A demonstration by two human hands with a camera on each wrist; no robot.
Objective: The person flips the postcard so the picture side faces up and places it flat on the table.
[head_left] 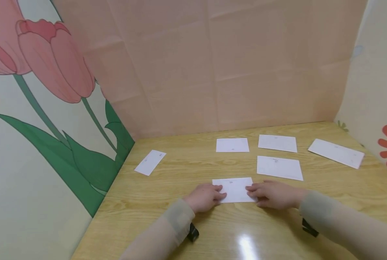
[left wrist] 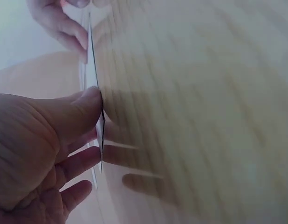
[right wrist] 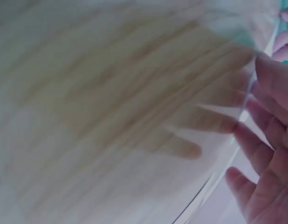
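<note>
A white rectangular piece of paper (head_left: 235, 188) with a small dark print near its top edge lies on the wooden table in front of me. My left hand (head_left: 204, 197) rests its fingertips on the paper's left end. At the right end, the fingers of my right hand (head_left: 275, 195) touch it. In the left wrist view the paper (left wrist: 92, 72) appears almost edge-on, with the thumb and fingertips of the left hand (left wrist: 46, 144) against it. The right wrist view shows the right hand (right wrist: 270, 135) with fingers spread along the paper's edge.
Other white papers lie farther back: one at left (head_left: 150, 162), one at centre back (head_left: 232, 145), two right of centre (head_left: 277, 143) (head_left: 279, 167), and a longer one at far right (head_left: 336, 153). A pinkish sheet (head_left: 213, 72) stands behind the table (head_left: 141, 206); walls flank it.
</note>
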